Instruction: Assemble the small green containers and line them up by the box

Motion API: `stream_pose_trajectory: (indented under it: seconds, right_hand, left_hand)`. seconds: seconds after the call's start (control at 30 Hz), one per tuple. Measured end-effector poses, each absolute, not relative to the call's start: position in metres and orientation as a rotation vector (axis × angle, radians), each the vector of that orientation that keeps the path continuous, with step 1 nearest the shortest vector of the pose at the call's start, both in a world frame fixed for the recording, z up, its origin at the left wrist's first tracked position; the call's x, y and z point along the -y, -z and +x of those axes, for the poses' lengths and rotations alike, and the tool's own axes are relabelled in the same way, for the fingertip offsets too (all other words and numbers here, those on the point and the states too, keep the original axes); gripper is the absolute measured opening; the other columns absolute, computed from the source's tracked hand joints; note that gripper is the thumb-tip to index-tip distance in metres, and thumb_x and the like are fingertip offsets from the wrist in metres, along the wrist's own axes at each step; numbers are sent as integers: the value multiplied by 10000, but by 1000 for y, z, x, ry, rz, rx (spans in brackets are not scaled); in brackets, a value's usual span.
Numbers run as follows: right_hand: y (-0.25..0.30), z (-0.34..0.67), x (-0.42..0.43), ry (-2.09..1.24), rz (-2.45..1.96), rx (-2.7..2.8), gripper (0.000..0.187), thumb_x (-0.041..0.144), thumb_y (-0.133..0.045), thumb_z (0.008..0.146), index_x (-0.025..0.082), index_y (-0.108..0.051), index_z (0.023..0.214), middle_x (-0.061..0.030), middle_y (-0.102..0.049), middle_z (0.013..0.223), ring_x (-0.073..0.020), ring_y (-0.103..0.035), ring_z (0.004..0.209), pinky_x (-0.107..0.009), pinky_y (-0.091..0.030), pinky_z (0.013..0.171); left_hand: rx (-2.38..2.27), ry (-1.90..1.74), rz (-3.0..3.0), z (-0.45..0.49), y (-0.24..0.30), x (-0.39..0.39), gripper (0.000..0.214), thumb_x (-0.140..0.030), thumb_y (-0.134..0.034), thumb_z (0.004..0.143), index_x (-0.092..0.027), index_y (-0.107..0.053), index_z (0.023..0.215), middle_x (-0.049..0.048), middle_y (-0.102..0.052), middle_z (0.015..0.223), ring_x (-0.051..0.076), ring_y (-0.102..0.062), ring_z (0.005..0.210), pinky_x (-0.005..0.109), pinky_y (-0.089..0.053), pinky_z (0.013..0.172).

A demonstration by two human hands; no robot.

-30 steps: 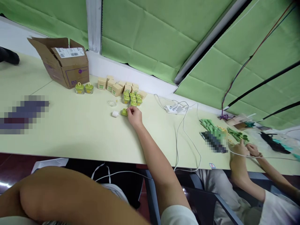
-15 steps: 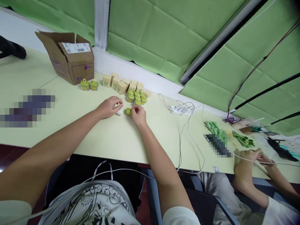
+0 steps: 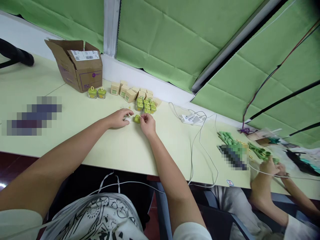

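Green lid: right hand pinches its 3 o'clock edge; off-centre grip may slip. Left hand, fingers parted, may knock white piece at 9 o'clock.

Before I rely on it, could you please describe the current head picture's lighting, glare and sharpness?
Head view: light looks fairly even, with a glare spot on the floor at lower left; the top right corner is dark; mosaic blocks hide part of the table at left; fine detail between the left hand and right hand is soft.
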State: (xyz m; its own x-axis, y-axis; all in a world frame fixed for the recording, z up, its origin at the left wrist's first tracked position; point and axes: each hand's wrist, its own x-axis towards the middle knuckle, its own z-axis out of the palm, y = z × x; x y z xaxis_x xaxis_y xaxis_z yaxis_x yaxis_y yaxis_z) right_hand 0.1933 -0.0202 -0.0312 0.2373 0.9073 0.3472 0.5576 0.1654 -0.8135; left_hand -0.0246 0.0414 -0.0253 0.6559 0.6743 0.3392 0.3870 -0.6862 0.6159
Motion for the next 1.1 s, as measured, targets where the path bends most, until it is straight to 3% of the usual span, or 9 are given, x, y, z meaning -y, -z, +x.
stream_pose_trajectory:
  seconds: [0.3, 0.63, 1.1]
  right_hand:
    - [37, 197, 16, -420, -1513, 1421, 236, 243, -537, 785, 207, -674, 973, -42, -720, 955, -190, -630, 810, -358, -549, 875]
    - [38, 201, 14, -443, -1506, 1375, 278, 268, -463, 830, 210, -680, 994, -71, -746, 1034, -229, -672, 969, -386, -537, 971]
    - [40, 202, 14, -471, -1531, 1344, 262, 289, -498, 833, 206, -678, 1004, -62, -738, 1015, -220, -657, 913, -384, -544, 941]
  left_hand:
    - [-803, -786, 2291, -23, 26, -42, 478, -348, -641, 729, -203, -712, 1178, 94, -758, 1162, 259, -696, 1019, 405, -577, 947]
    - [-879, -747, 2237, -23, 28, -42, 476, -380, -658, 759, -208, -725, 1198, 72, -770, 1101, 255, -710, 992, 400, -572, 929]
    - [-975, -905, 1966, -18, 33, -44, 472, -428, -747, 711, -187, -742, 1118, 61, -725, 1032, 197, -634, 846, 357, -544, 850]
